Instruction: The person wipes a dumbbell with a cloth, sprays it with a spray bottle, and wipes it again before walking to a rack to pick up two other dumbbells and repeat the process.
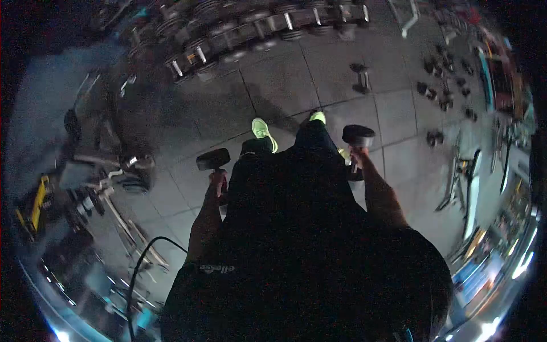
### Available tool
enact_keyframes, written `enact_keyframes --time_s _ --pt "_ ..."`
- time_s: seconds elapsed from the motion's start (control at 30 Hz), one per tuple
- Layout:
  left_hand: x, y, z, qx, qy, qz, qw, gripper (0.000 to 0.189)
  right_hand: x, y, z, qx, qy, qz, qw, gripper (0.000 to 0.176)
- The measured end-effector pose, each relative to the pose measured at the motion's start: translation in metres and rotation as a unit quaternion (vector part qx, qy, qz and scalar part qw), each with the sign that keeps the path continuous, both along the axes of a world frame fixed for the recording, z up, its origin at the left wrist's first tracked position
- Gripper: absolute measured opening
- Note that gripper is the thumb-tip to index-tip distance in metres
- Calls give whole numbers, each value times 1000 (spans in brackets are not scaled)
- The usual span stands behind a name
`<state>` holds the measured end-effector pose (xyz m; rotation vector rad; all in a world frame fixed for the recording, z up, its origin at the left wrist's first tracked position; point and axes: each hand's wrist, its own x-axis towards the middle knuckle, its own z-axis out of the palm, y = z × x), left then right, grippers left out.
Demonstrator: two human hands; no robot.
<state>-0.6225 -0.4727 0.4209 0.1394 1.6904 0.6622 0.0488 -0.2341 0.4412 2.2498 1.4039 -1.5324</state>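
Note:
My left hand (217,178) is closed around the handle of a dumbbell (213,159), whose dark round head points forward. On the other side my right hand (358,154) grips a second dumbbell (358,135), with part of its rear head showing below my wrist. Both arms hang down beside my dark clothing (307,228), one dumbbell at each side of my legs. Pale yellow-green shoes (263,132) show on the floor ahead of me. The image is dim, so single fingers are hard to make out.
Ahead stands a rack with a row of dumbbells (245,34). A lone dumbbell (360,78) lies on the tiled floor (273,68). Several more dumbbells (447,85) lie to the right. Gym equipment (114,188) stands at the left, and a white-framed piece (470,194) at the right.

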Motion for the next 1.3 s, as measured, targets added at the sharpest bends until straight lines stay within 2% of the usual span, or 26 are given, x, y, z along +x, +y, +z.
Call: enact_keyframes --time_s 0.13,0.23,0.33,0.43,0.53,0.6,0.67,0.77,0.87,0.93,0.97,1.0,1.03,1.07,1.1,1.13,1.17,1.23,1.3 --pt "-93 -15 -26 45 30 -173 983 25 -45 -177 5 -19 -6 -107 994 32" --pt "-123 14 16 -49 13 -158 986 22 -83 -291 6 -37 -7 -176 984 32" --pt "-145 36 6 -57 -28 -238 969 24 -125 -389 12 -64 -6 -250 966 33" --pt "-187 60 2 -85 -59 -321 941 29 -165 -454 9 -76 -9 -313 947 34" --pt "-169 101 -8 -120 208 -341 909 32 -202 -503 -1 -75 -11 -369 926 35" --pt "-151 136 4 -75 206 -386 896 31 -222 -517 1 -63 -17 -401 914 35" --pt "-149 176 43 4 35 -468 883 27 -248 -528 2 -54 -21 -429 902 36" --pt "-114 221 45 -13 33 -475 879 31 -283 -521 6 -39 -29 -456 889 36" --pt "-88 262 45 -25 75 -498 864 33 -299 -509 -14 -22 -38 -463 885 37" --pt "-83 278 17 -25 130 -529 838 35 -303 -491 -35 -9 -41 -461 887 38" --pt "-75 294 5 -22 160 -543 824 36 -306 -485 -54 0 -42 -459 888 38" --pt "-58 322 -12 -220 237 -632 704 37 -307 -474 -75 10 -41 -457 889 38" --pt "-62 324 -30 -110 210 -605 760 39 -304 -453 -91 20 -44 -450 892 38" --pt "-45 332 -23 -134 222 -585 768 40 -301 -440 -117 31 -45 -446 893 39" --pt "-34 341 -38 -135 212 -556 792 37 -300 -430 -150 45 -47 -440 895 39" --pt "-21 351 -58 -129 229 -564 783 35 -296 -416 -185 63 -52 -431 898 39" --pt "-18 369 -93 -183 228 -596 748 38 -291 -399 -214 83 -58 -419 902 40" --pt "49 384 -58 -148 247 -567 772 44 -286 -377 -297 142 -72 -374 914 40" --pt "38 404 -175 -97 261 -609 742 48 -265 -328 -357 198 -87 -297 930 41"
